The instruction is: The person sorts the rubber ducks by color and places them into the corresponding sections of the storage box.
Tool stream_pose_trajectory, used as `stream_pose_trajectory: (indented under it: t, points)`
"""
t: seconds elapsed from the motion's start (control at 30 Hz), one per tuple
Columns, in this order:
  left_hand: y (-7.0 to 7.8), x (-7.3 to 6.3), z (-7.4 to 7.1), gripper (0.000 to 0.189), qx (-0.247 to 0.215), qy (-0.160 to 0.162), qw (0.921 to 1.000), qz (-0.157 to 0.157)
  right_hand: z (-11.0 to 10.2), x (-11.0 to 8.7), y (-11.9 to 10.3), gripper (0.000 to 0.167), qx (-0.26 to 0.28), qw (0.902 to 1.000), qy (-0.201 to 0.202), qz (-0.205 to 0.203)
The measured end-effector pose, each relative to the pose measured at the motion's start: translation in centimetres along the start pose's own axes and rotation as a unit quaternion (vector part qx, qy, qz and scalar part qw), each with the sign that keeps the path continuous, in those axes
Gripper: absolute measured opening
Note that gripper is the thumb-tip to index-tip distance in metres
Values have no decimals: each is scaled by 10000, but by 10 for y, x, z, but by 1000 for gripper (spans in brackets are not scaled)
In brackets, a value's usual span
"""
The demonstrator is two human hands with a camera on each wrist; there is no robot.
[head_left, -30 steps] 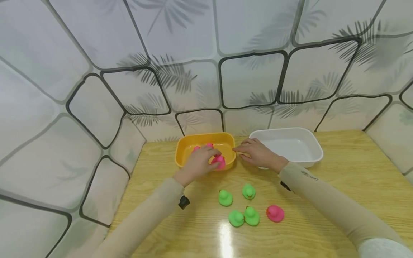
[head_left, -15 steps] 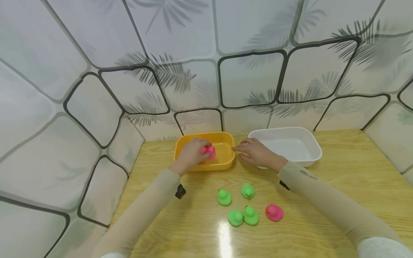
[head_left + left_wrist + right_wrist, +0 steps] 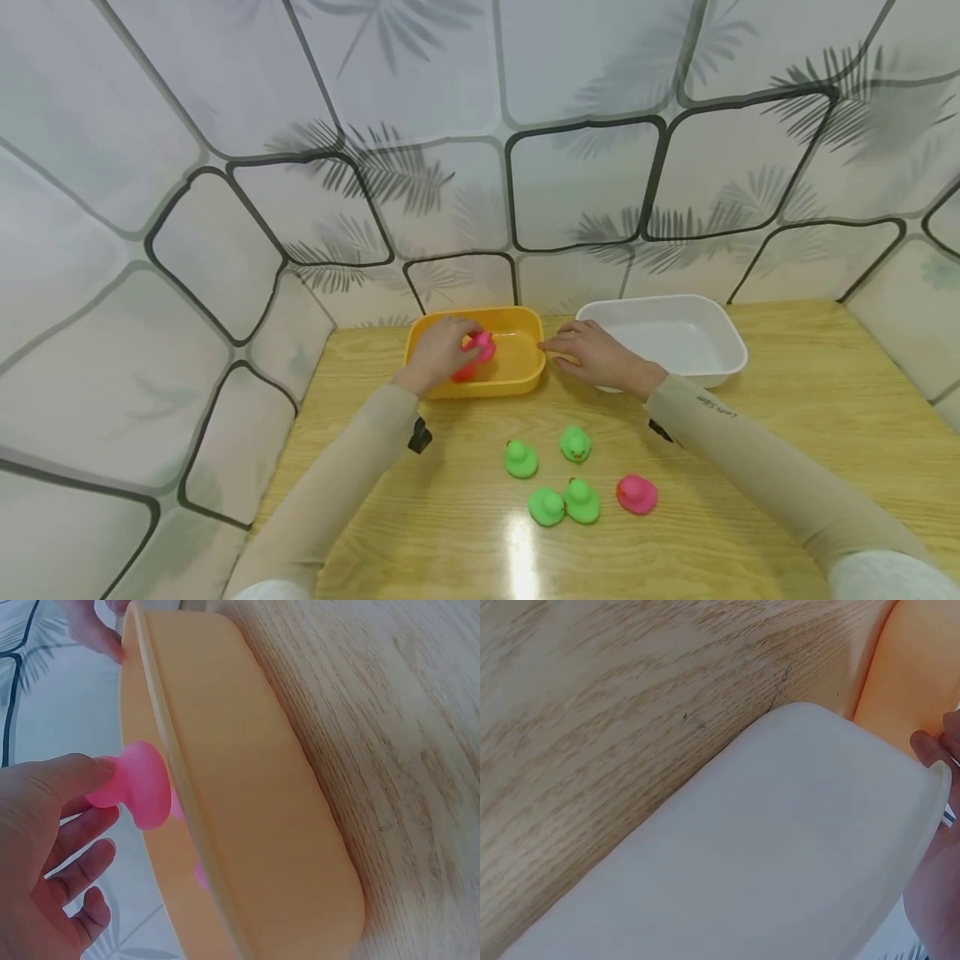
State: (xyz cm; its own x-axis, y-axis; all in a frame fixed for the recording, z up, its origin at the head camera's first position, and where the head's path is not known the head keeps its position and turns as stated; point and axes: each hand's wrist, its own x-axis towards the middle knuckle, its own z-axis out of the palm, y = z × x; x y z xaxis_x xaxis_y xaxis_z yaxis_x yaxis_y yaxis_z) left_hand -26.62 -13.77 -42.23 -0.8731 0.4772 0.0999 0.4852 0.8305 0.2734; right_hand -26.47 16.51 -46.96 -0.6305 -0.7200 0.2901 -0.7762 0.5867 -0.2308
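Note:
My left hand [image 3: 441, 354] pinches a pink rubber duck [image 3: 484, 346] between thumb and fingers over the yellow-orange basin [image 3: 517, 387]. In the left wrist view that duck [image 3: 144, 784] shows beside the basin's rim, held by its narrower end, with the other fingers loosely bent. More pink [image 3: 465, 372] shows low in the basin, partly hidden by the hand. My right hand [image 3: 596, 357] reaches across in front of the white basin [image 3: 712, 371], its fingertips at the right rim of the yellow-orange basin. In the right wrist view, its fingers [image 3: 930, 750] are partly cut off.
On the wooden table [image 3: 420, 517] several green rubber ducks, such as one green duck [image 3: 521, 459], stand in front of the basins. A lone pink duck [image 3: 637, 495] sits to their right. Patterned wall covering [image 3: 585, 183] rises directly behind the basins.
My left hand has carried the pink duck leftward and farther in over the yellow-orange basin, from near its front right rim. My right hand stays at the rim. The ducks on the table have not moved.

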Motion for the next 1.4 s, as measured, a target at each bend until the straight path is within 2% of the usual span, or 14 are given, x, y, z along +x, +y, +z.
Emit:
stream_pose_trajectory:
  t: [0.27, 0.5, 0.87, 1.13, 1.27, 1.4]
  points:
    - [1, -1, 3, 26, -21, 63, 9999, 103, 0, 0, -2, 34, 6, 10000, -6, 18]
    - [2, -2, 5, 26, -107, -66, 9999, 36, 3, 1, -3, 33, 10, 10000, -28, 29]
    - [3, -2, 7, 29, -177, -37, 9998, 95, 1, 1, -4, 34, 42, 9999, -54, 90]
    - [12, -14, 8, 20, -232, 265, 9982, 489, 0, 2, -3, 35, 18, 9998, -120, 143]
    - [22, -22, 12, 18, -222, 328, 9966, 727, -1, 2, -2, 35, -16, 9998, -120, 154]
    - [34, -31, 17, 23, -255, 347, 9930, 1095, -1, 2, -1, 35, 36, 9996, -173, 240]
